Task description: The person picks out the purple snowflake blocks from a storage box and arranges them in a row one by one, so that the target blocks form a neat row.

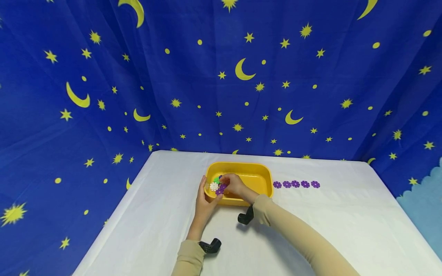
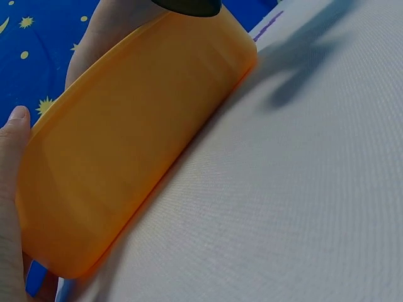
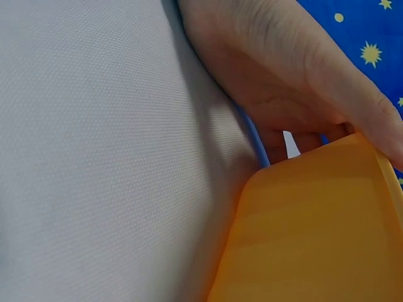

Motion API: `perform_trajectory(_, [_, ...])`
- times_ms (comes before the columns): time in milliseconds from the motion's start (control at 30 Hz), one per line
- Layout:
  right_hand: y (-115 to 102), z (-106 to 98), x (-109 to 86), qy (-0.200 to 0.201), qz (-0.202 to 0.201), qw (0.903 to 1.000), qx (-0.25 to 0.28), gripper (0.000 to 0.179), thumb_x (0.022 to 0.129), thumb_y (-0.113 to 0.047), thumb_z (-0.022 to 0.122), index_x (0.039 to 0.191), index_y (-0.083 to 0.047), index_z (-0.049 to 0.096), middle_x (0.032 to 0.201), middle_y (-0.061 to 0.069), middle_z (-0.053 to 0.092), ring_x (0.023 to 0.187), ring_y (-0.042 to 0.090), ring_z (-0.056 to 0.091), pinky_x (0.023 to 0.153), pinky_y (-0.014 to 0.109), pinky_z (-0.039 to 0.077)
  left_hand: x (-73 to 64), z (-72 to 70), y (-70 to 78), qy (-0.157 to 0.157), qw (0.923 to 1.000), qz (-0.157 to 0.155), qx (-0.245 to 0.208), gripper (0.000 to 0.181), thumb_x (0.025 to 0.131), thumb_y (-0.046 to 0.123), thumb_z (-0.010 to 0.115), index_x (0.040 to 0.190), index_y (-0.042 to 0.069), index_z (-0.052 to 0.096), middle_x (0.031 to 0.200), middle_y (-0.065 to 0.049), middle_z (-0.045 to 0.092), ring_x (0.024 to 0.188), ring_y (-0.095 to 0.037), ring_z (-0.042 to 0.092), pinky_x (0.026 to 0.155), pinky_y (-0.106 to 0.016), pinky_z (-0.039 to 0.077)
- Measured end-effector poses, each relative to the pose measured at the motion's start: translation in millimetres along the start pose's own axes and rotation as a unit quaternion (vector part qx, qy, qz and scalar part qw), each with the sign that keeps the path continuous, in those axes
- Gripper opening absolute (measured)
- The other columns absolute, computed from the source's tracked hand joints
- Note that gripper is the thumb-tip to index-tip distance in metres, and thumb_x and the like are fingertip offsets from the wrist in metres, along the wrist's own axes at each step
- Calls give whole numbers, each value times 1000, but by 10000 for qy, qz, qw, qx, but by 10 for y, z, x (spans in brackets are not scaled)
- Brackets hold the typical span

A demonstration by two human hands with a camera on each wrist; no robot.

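Note:
A yellow plastic bin (image 1: pixel 257 203) sits on the table, and my left hand (image 1: pixel 203 203) grips its left end, thumb over the front rim and fingers along the side. The left thumb (image 2: pixel 14 141) also shows at the rim in the left wrist view. My right hand (image 1: pixel 235 184) reaches into the bin with its fingers bent down among flower-shaped plastic discs. Purple discs (image 1: pixel 220 191), a white disc (image 1: pixel 214 186) and a green disc (image 1: pixel 216 179) lie gathered at the bin's left end. The right fingertips are hidden, and I cannot tell whether they pinch a disc.
Several purple flower discs (image 1: pixel 295 184) lie in a straight row on the white tablecloth (image 1: pixel 345 222), right of the bin. A blue curtain (image 1: pixel 207 88) with yellow moons and stars hangs behind the table and along its sides. Each wrist wears a black camera mount (image 1: pixel 211 246).

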State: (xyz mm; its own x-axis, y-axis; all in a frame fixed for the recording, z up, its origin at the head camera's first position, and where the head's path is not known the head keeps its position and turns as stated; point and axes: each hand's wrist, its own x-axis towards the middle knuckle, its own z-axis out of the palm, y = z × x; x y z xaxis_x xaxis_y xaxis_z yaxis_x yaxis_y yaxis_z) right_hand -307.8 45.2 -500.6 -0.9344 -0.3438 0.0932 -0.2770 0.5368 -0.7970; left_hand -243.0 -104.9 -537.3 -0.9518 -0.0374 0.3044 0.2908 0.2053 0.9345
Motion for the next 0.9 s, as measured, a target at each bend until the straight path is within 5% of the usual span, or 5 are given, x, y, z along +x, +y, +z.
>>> perform_trajectory(233, [24, -7, 29, -102, -180, 9994, -262, 38, 64, 17, 73, 99, 5, 67, 94, 20, 69, 83, 25, 63, 75, 30, 58, -68, -58, 309, -150, 9999, -30, 33, 83, 82, 6, 71, 149, 0, 23, 159, -16, 19, 147, -35, 18, 121, -51, 16])
perform_trajectory(700, [18, -2, 35, -397, -398, 9977, -371, 43, 69, 13, 75, 110, 5, 64, 106, 19, 65, 93, 29, 64, 85, 36, 59, -77, -58, 324, -119, 9999, 17, 22, 82, 83, 13, 72, 148, -2, 24, 159, -18, 19, 147, -35, 18, 121, -50, 16])
perform_trajectory(900, [15, -5, 41, -444, -351, 9981, -240, 43, 69, 15, 73, 110, 5, 63, 104, 20, 65, 90, 27, 64, 79, 33, 60, -72, -51, 319, -132, 9999, 14, -13, 82, 83, 11, 72, 148, -1, 24, 159, -18, 19, 147, -33, 18, 121, -49, 16])
